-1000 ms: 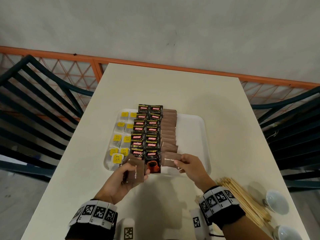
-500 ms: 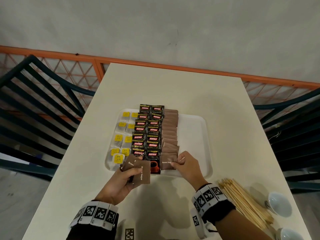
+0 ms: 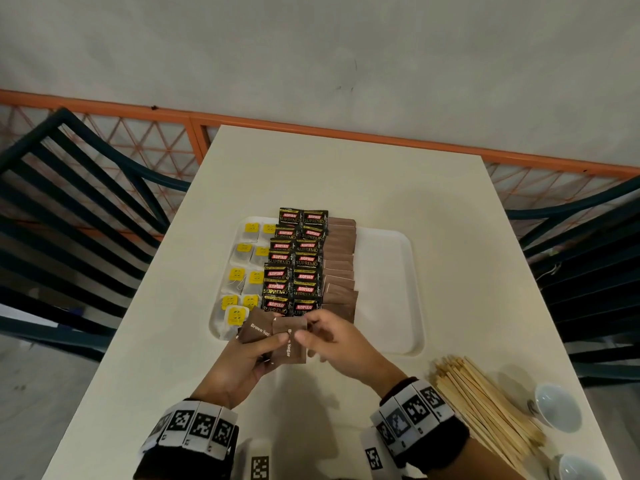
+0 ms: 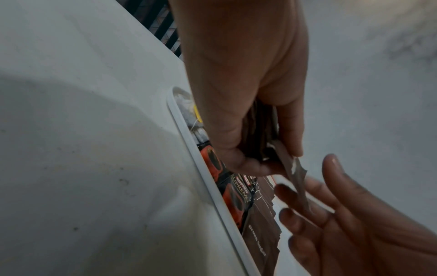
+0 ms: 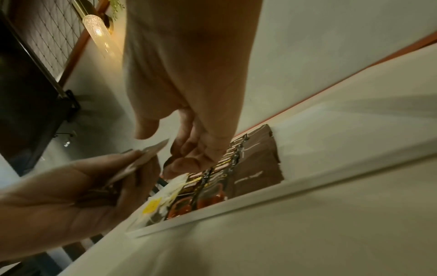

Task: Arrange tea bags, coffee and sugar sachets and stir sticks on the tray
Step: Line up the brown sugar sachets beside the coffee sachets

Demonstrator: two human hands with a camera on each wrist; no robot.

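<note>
Right hand [image 3: 341,344] now off tray, loose fingertips beside left hand's [image 3: 242,367] pinched sugar sachets [image 3: 277,336].

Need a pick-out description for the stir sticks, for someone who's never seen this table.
Start at the white tray in the middle of the table. Go to the table's near right corner, past the tray's rim, beside two small white cups. The stir sticks lie there as a loose heap: the only pale, thin wooden strips in view, and the only supplies on no tray and in no hand.
</note>
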